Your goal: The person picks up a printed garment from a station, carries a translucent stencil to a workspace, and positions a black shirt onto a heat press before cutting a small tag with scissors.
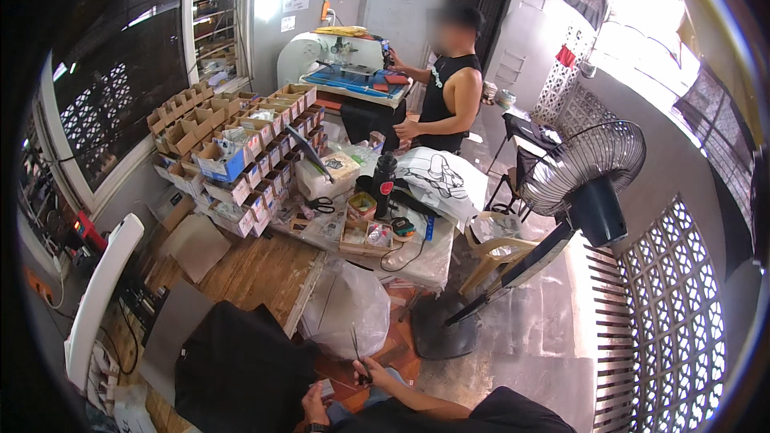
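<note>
In my right hand (374, 374) is a pair of scissors (355, 344), its fingers at the dark handles and its thin blades pointing up and away from me. Just left and nearer, my left hand (315, 407) is closed on a small white piece (326, 388), too small to make out further. A thin pale line runs between the two hands. Black cloth (241, 357) lies spread on the wooden table (241, 277) to the left of my hands. Beyond them stands a translucent white plastic bag (349, 305).
Stacked cardboard bins (241, 148) fill the table's far left. Ahead, a cluttered worktable (425, 261) holds a black bottle (385, 184) and another pair of scissors (322, 204). A pedestal fan (593, 184) stands right. A person (449, 92) works at a machine (337, 56) behind.
</note>
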`<state>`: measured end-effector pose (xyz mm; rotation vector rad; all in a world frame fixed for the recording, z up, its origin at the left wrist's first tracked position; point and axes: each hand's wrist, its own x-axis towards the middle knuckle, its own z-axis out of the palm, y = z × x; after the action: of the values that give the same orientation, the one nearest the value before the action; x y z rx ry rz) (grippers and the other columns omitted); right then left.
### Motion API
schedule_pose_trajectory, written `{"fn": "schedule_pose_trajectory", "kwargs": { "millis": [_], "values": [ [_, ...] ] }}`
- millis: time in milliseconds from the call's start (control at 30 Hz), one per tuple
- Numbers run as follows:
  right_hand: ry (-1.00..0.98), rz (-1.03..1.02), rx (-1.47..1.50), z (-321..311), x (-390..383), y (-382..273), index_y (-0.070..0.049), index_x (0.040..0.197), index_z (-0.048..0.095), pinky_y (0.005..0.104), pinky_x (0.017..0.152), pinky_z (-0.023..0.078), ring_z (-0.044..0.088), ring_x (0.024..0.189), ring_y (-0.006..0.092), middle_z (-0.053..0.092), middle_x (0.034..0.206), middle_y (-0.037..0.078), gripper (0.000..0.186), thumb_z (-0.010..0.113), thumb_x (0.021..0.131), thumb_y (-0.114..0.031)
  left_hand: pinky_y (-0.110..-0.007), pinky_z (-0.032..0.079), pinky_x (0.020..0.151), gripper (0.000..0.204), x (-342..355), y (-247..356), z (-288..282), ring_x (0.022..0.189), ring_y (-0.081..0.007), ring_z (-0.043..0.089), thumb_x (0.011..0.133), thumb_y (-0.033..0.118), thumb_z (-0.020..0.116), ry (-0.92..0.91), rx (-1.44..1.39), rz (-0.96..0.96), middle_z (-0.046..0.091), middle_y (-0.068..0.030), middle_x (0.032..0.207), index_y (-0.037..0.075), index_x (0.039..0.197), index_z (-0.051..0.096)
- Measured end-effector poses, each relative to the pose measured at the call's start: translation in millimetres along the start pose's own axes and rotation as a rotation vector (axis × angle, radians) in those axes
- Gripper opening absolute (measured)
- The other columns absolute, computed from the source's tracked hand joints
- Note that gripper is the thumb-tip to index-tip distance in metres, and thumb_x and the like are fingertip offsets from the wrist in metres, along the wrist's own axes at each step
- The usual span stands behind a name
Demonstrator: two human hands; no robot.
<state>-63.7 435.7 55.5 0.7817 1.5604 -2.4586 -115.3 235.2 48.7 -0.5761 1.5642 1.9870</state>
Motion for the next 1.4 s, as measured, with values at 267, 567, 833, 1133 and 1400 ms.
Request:
{"fn": "schedule_pose_trajectory", "kwargs": {
  "millis": [267,567,833,1133,1400],
  "values": [
    [-0.211,-0.103,-0.121,-7.7,31.7,-65.9,-0.008,0.11,0.055,0.0228,0.057,0.046,0.058,0.068,0.0094,0.06,0.08,-0.001,0.036,0.064,0.092,-0.038,-0.025,0.049,0.075,0.03,-11.3,34.4,61.3,0.09,-0.0156,0.06,0.08,0.001,0.069,0.009,0.157,0.442,0.064,-0.0059,0.101,-0.001,0.109,0.066],
    [-0.188,0.368,-0.173,-136.9,11.2,-41.9,-0.009,0.117,0.055,0.0264,0.056,0.049,0.063,0.075,0.0142,0.063,0.088,0.004,0.035,0.063,0.093,-0.034,-0.027,0.052,0.069,0.034,1.8,-59.6,116.5,0.079,-0.0148,0.063,0.077,-0.004,0.065,-0.026,0.324,0.158,0.067,-0.0087,0.101,0.0,0.11,0.067],
    [-0.229,0.267,0.509,-162.3,-29.4,-19.3,-0.014,0.116,0.055,0.0385,0.076,0.049,0.058,0.099,0.0283,0.059,0.1,0.008,0.056,0.046,0.09,-0.063,-0.03,0.051,0.077,0.03,23.6,-79.2,107.1,0.089,-0.0172,0.064,0.089,0.03,0.068,-0.281,0.761,0.609,0.069,-0.0086,0.098,0.008,0.109,0.07],
    [-0.485,-0.071,0.048,-1.1,19.4,-97.3,-0.01,0.122,0.048,0.0407,0.087,0.047,0.058,0.103,0.0258,0.06,0.111,0.011,0.054,0.042,0.096,-0.056,-0.023,0.042,0.055,0.026,-66.5,70.2,-15.3,0.063,-0.0051,0.055,0.089,0.025,0.066,0.034,0.207,0.395,0.064,-0.0005,0.076,0.003,0.101,0.071],
    [-0.342,-0.31,-0.375,136.6,-4.9,-55.7,-0.004,0.12,0.055,0.021,0.063,0.041,0.052,0.076,0.0046,0.061,0.086,-0.001,0.042,0.073,0.086,-0.022,-0.028,0.05,0.081,0.029,-91.8,132.6,-53.8,0.098,-0.0171,0.06,0.081,-0.005,0.065,0.002,0.223,0.648,0.059,-0.0075,0.109,-0.005,0.111,0.064]
  ]
}}
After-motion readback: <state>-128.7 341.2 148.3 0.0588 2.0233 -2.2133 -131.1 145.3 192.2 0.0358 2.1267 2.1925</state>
